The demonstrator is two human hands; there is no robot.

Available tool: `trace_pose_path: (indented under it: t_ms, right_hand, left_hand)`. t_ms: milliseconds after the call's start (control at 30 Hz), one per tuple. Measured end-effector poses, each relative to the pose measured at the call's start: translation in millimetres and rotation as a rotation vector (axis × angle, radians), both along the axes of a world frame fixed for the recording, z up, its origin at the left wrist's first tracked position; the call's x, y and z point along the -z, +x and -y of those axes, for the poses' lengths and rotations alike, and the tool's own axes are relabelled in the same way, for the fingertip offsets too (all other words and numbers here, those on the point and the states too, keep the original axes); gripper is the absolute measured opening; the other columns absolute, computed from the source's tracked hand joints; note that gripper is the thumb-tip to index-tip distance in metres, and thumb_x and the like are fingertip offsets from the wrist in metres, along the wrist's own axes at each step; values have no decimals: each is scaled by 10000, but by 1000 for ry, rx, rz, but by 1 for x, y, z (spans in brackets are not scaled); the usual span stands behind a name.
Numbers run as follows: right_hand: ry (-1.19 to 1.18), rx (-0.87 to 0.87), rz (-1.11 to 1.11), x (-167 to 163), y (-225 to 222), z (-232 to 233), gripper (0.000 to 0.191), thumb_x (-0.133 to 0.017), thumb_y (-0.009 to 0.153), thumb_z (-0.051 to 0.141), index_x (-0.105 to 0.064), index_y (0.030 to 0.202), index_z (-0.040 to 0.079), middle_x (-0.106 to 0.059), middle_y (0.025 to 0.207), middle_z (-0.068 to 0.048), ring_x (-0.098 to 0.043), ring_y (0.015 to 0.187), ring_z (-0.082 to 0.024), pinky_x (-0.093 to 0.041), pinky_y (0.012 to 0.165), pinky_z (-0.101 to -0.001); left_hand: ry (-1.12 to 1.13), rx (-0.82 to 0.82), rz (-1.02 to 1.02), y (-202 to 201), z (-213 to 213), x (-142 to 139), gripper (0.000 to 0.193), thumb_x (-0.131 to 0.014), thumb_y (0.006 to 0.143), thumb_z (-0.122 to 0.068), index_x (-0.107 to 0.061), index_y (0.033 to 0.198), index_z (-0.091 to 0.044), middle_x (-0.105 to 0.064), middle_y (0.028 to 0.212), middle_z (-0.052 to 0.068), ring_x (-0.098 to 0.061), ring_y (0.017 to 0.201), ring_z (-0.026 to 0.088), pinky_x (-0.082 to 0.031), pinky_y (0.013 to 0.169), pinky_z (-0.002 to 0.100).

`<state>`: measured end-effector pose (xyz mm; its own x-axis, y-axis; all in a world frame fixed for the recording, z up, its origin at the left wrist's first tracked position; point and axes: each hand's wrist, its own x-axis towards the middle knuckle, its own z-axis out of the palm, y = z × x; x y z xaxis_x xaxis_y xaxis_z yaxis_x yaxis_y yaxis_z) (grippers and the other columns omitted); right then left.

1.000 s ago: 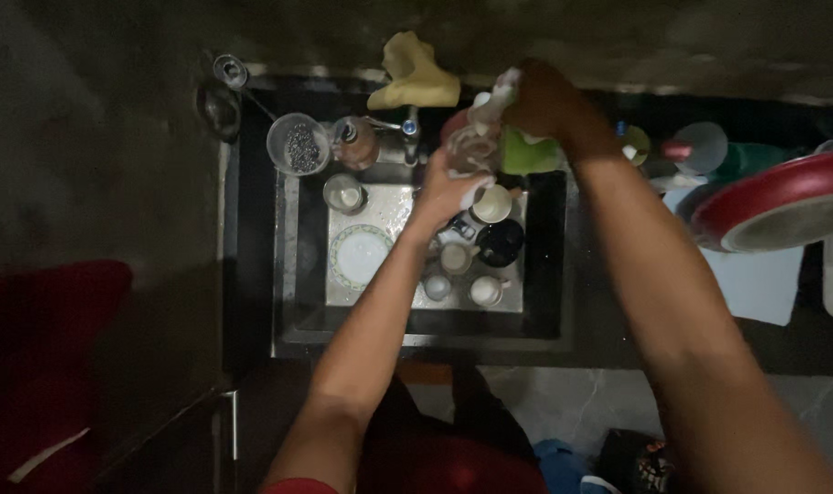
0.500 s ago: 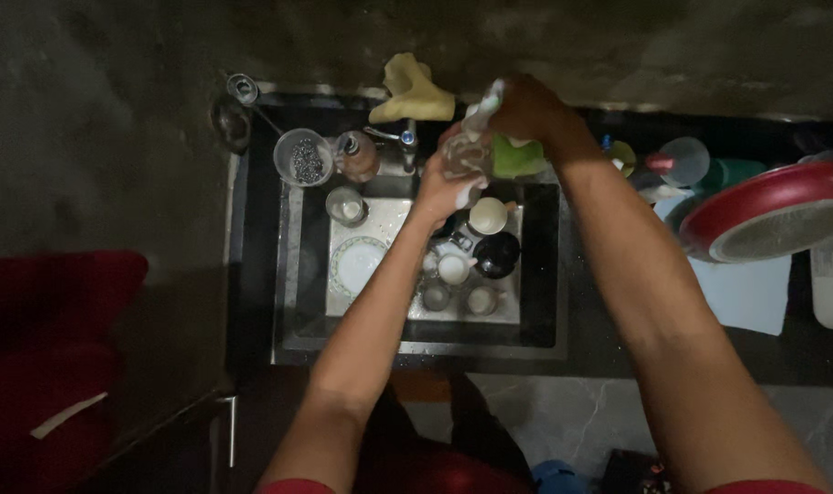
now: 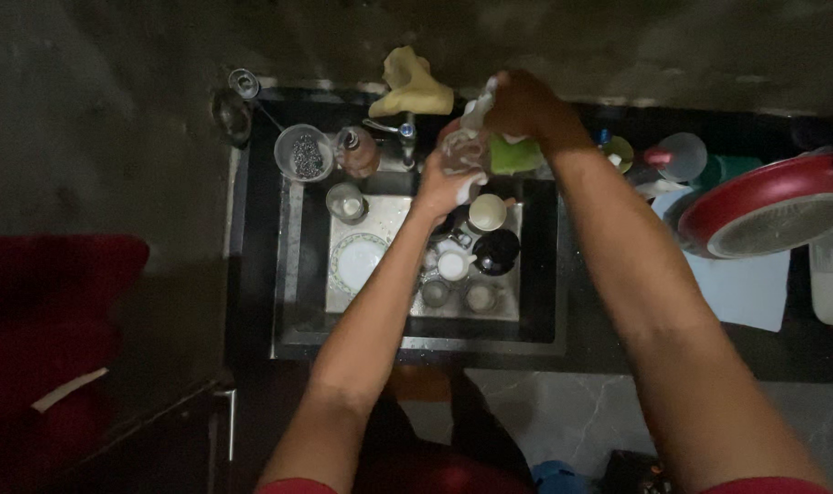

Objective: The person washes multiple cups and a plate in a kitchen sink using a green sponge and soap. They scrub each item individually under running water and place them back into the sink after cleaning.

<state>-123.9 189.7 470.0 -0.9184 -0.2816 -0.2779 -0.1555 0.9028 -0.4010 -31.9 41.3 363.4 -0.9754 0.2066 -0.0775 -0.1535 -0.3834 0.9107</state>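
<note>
Over the sink's [image 3: 288, 274] far edge, the left hand [image 3: 446, 178] grips a wet clear glass [image 3: 462, 151] while the right hand [image 3: 526, 105] closes around its top, a hold that could slip and drop it onto the cups [image 3: 453, 265] below.

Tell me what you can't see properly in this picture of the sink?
- Clear glass, head view: mostly covered by the left hand and right hand.
- Red-rimmed plate: cut off by the right edge.
- Sink floor: dim, hidden under the stacked cups.
</note>
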Motion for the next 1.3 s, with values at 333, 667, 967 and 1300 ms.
trace_pose_path:
  t_ms: [333, 667, 967, 1300]
  right_hand:
    - [1, -2, 0, 7, -7, 0, 618, -871, 643, 239, -693, 1207, 58, -697, 1184, -207, -677, 1046, -347, -546, 893, -452]
    - [-16, -12, 20, 13, -4, -2, 635, -879, 635, 259, -694, 1210, 62, -693, 1196, -212, -672, 1062, -355, -540, 906, -453]
    - [-11, -9, 20, 6, 1, 2, 651, -886, 627, 277, -695, 1212, 65, -689, 1207, -216, -667, 1077, -361, -535, 918, -454]
    - [-7, 7, 14, -2, 13, 6, 668, -894, 619, 298, -696, 1214, 68, -685, 1219, -220, -662, 1093, -369, -528, 932, -455]
  left_hand:
    - [-227, -22, 13, -1, 5, 6, 639, -838, 728, 88, -624, 1322, -5, -731, 1181, 107, -713, 1054, 199, -604, 889, 329]
    - [-45, -6, 14, -3, 6, -1, 785, -767, 692, 93, -523, 1418, -80, -694, 1208, 63, -685, 1070, 167, -588, 882, 304]
    - [-86, -5, 93, -1, 7, 0, 685, -820, 683, 71, -598, 1325, -14, -724, 1124, 84, -711, 968, 174, -600, 814, 311]
    - [-134, 13, 88, 7, 10, -13, 671, -775, 699, 70, -596, 1341, -11, -731, 1126, 105, -709, 981, 206, -589, 814, 310]
